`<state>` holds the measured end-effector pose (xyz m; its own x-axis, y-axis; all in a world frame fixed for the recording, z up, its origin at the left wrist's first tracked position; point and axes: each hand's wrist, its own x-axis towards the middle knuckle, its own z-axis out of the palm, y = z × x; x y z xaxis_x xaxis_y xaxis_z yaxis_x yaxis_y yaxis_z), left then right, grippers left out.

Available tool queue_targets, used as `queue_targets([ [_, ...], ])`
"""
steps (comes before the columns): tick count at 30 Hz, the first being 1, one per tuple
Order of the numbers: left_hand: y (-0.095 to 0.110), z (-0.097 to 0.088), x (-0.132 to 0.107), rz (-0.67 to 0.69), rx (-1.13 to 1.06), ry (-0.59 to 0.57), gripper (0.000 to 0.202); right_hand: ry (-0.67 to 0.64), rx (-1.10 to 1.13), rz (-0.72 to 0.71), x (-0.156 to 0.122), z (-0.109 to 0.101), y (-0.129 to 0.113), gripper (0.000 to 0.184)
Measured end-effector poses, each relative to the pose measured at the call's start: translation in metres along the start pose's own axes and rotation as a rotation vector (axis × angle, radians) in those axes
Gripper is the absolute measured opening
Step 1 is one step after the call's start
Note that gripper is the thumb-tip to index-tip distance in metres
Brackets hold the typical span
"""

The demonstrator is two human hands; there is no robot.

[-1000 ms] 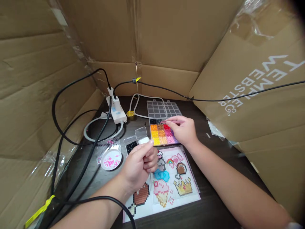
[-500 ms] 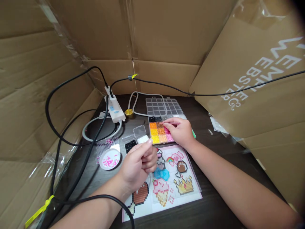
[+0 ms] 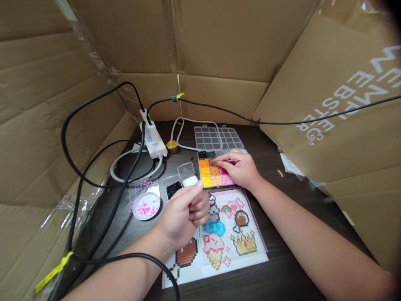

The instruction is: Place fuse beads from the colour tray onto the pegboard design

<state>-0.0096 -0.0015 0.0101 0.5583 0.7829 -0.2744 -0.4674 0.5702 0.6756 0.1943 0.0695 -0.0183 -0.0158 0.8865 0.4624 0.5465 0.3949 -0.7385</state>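
Note:
My right hand (image 3: 241,168) pinches a pair of thin, pinkish tweezers (image 3: 231,161), their tips over the brown beads in the bead box (image 3: 216,186). Its compartments hold orange, yellow, brown, pink and black beads. My left hand (image 3: 186,212) is curled in a fist above the pattern sheet (image 3: 225,267), thumb on top; whatever lies inside the fist is hidden. Printed on that sheet are pixel pictures such as a crown and an ice cream, with a clear pegboard over part of it. Beside the left hand are small boxes of black beads (image 3: 173,190) and white beads (image 3: 189,180).
A white dish (image 3: 135,213) of pink beads stands at left, partly on a pegboard (image 3: 134,189). Behind are a power strip (image 3: 156,144), a gold cup (image 3: 172,145) and the open box lid (image 3: 208,137). A black cable (image 3: 147,256) crosses over my left forearm. Cardboard walls surround the table.
The whole view has shifted slightly, so things appear a little further right. Both hands keep nearly the same pose, the tweezers still over the brown beads.

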Motion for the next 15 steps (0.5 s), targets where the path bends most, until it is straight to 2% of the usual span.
queue_targets([
  [15, -0.0009, -0.0003, -0.0007, 0.000, -0.004, -0.011, 0.048, 0.010, 0.008, 0.080, -0.0014, 0.0030, -0.0047, 0.009],
])
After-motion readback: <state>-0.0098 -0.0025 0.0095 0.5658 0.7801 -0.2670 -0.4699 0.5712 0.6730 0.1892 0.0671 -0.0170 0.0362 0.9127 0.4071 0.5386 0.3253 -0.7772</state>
